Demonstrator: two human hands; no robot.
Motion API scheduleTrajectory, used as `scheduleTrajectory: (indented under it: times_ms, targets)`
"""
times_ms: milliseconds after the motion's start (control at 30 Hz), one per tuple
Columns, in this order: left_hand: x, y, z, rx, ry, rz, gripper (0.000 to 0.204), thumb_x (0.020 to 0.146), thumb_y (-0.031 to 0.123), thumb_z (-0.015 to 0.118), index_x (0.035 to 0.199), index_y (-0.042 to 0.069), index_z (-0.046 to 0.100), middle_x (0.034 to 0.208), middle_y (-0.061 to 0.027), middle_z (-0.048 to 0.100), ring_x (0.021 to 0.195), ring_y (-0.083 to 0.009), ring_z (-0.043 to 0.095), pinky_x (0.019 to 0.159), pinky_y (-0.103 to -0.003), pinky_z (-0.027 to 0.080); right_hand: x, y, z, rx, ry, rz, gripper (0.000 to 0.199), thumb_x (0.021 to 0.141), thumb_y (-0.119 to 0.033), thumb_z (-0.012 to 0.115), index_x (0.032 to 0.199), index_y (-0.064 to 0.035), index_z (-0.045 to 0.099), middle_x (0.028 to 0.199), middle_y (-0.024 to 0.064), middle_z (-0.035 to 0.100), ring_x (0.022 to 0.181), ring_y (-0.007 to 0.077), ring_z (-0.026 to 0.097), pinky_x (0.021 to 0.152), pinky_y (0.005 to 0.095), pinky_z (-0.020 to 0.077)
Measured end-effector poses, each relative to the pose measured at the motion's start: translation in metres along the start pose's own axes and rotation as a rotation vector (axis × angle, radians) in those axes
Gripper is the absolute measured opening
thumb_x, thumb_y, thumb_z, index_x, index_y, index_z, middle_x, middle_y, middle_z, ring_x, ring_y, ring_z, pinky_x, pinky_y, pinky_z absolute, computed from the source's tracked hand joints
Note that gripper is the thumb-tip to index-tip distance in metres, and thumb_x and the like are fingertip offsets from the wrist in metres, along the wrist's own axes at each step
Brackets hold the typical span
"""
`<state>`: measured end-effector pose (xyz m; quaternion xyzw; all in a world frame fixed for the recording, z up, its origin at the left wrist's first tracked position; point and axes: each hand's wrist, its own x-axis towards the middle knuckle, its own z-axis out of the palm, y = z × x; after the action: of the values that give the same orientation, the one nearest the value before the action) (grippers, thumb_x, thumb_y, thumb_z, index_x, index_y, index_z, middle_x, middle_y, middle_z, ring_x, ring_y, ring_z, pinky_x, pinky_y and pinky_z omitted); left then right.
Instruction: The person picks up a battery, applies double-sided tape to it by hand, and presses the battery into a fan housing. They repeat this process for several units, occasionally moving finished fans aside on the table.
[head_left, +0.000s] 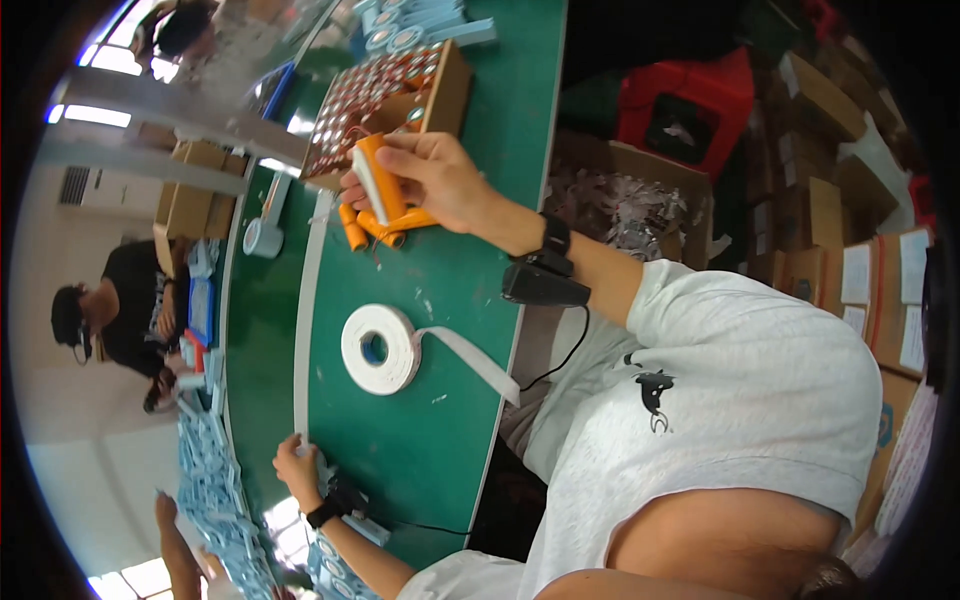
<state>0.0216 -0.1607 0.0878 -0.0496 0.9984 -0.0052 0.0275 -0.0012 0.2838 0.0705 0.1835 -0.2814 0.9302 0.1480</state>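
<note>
- Orange cylinder with a white strip along one side: located above the surface, in the right hand, close to the box of cells.
- Right fingers: closed around the cylinder, thumb against its side. A loose or off-centre grip could let the cylinder roll or drop.
- Thin red wires: visible at the upper end of the cylinder. Catching them on the nearby box could bend them or pull them loose.
- White strip: exposed alongside the fingers. If its face is adhesive, accidental contact could make it stick to skin or lift at an edge; the picture does not show whether a liner covers it.
- Left hand: rests low over the surface, well apart from the cylinder, fingers curled. Whether they hold anything cannot be told.
- White tape roll: lies flat between the hands. Its loose tail runs to the surface edge near the person. A sleeve or the black cable could catch the tail and drag the roll.
- Other orange cylinders: lie in a loose group just below the right hand. Lowering the hand carelessly could knock them; their round form makes rolling likely.
- Upright cells: stand in rows inside the box. A bump from the right hand could disturb the rows.
</note>
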Motion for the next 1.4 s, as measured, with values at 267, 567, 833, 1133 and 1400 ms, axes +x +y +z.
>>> scheduleTrajectory:
  times_ms: [267,567,833,1133,1400]
  targets:
    - [-0.048,0.119,-0.031,-0.061,-0.252,-0.192,0.040,0.072,0.030,0.064,0.094,-0.003,0.061,0.074,-0.0167,0.062,0.072,-0.0299,0.060,0.069,-0.034,0.045,-0.018,0.016,0.031,-0.101,-0.340,0.168,0.035,0.090,-0.021,0.047,0.114,0.0037,0.046,0.103,0.0207,0.058,0.083,0.0271,0.063,0.070,0.0315,0.0538]
    - [-0.100,0.101,-0.022,-0.584,0.015,0.509,0.041,0.066,0.021,0.071,0.102,0.006,0.060,0.112,-0.0129,0.054,0.103,-0.0300,0.049,0.080,-0.036,0.041,-0.031,0.030,0.051,-0.111,-0.617,0.339,0.037,0.089,-0.020,0.049,0.117,0.0021,0.040,0.111,0.0238,0.054,0.102,0.0292,0.056,0.084,0.0342,0.0472]
    - [-0.110,0.095,-0.001,-0.339,0.122,0.612,0.036,0.061,0.013,0.072,0.095,0.009,0.062,0.122,-0.0070,0.048,0.116,-0.0306,0.037,0.091,-0.039,0.033,-0.039,0.057,0.085,-0.199,-0.953,0.363,0.036,0.079,-0.003,0.056,0.113,-0.0005,0.045,0.109,0.0164,0.054,0.109,0.0240,0.049,0.088,0.0326,0.0429]
    - [-0.116,0.117,-0.001,-0.336,0.124,0.467,0.017,0.063,0.008,0.069,0.075,0.002,0.058,0.112,-0.0085,0.053,0.117,-0.0312,0.037,0.094,-0.040,0.030,-0.066,0.064,0.097,-0.668,-0.974,0.206,0.025,0.073,0.003,0.057,0.097,0.0004,0.053,0.091,0.0100,0.052,0.084,0.0190,0.053,0.071,0.0300,0.0442]
    - [-0.110,0.107,0.009,-0.915,0.116,0.313,0.016,0.064,0.001,0.068,0.073,-0.001,0.054,0.102,-0.0089,0.059,0.108,-0.0291,0.048,0.086,-0.037,0.038,-0.075,0.061,0.107,-1.002,-1.221,0.027,0.017,0.071,0.000,0.060,0.085,-0.0004,0.051,0.085,0.0112,0.053,0.074,0.0252,0.055,0.062,0.0312,0.0431]
